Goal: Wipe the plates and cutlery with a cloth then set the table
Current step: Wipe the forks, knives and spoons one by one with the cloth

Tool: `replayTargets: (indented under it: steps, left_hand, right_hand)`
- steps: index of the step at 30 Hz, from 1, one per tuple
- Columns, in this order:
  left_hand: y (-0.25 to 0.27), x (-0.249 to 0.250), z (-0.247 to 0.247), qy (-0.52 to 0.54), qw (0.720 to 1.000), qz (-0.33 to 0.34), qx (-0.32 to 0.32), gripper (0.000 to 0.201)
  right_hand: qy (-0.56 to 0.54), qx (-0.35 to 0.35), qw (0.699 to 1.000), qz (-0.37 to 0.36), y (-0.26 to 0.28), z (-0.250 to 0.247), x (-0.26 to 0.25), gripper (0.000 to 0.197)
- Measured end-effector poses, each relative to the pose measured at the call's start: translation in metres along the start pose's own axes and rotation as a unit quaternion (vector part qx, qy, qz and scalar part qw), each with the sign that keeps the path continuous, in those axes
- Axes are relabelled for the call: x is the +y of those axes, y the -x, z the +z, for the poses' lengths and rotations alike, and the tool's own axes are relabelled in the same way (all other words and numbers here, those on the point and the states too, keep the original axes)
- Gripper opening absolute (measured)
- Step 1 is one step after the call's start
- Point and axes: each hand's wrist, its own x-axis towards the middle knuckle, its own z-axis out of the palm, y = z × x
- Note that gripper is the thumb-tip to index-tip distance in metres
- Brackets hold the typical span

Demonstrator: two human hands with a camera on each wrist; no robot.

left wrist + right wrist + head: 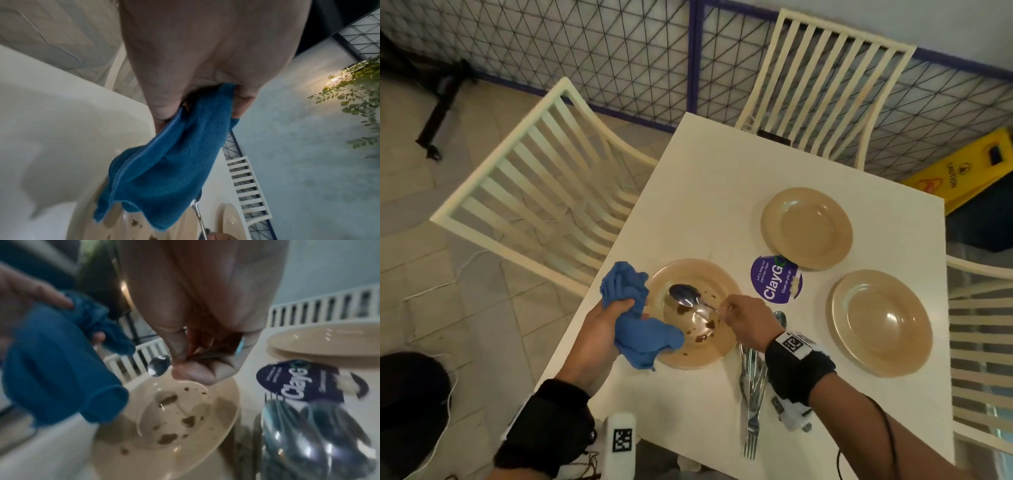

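My left hand [606,322] grips a bunched blue cloth [635,318] [164,162] [61,363] at the left rim of a tan plate [717,353] [224,418] marked with brown food spots. My right hand [746,318] [191,368] pinches the handle of a metal spoon [685,296] [158,367] and holds its bowl above that plate. Two clean tan plates [806,228] [881,322] lie further right. A pile of forks and spoons [751,387] [314,434] lies under my right wrist.
A round purple sticker [776,279] [304,382] sits on the white table [705,178] between the plates. Cream slatted chairs [541,192] [825,85] [979,342] stand at the left, far and right sides. A yellow caution sign [962,171] leans beyond the far right corner.
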Motion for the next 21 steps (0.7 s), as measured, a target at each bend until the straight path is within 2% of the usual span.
replayTargets:
  steps: [2, 4, 8, 10, 13, 17, 21]
  left_hand:
    - [0.011, 0.000, 0.009, 0.071, 0.997, -0.002, -0.030, 0.025]
    - [0.021, -0.001, 0.023, 0.123, 0.991, -0.012, -0.059, 0.029]
    - [0.040, -0.006, 0.074, 0.105, 0.990, -0.021, -0.093, 0.033]
    - [0.052, -0.011, 0.101, 0.066, 0.991, -0.008, -0.113, 0.030]
    - [0.065, -0.022, 0.125, -0.007, 0.992, 0.030, -0.121, 0.020]
    - [0.065, -0.021, 0.138, -0.028, 0.994, 0.078, -0.073, 0.022]
    - [0.067, -0.003, 0.160, -0.055, 0.985, 0.160, -0.035, 0.016]
  right_hand:
    - [-0.171, 0.007, 0.985, 0.035, 0.021, -0.004, 0.000, 0.012]
    - [-0.312, 0.000, 0.948, 0.058, 0.041, -0.008, -0.006, 0.013]
    - [-0.444, -0.007, 0.894, 0.052, 0.073, -0.010, -0.025, 0.018]
    - [-0.463, 0.000, 0.885, 0.043, 0.088, -0.011, -0.033, 0.018]
    - [-0.460, 0.011, 0.888, 0.028, 0.107, -0.018, -0.033, 0.016]
    - [-0.429, 0.042, 0.902, 0.015, 0.131, -0.025, -0.021, 0.012]
    - [-0.392, 0.119, 0.912, -0.017, 0.148, -0.036, -0.017, 0.016]
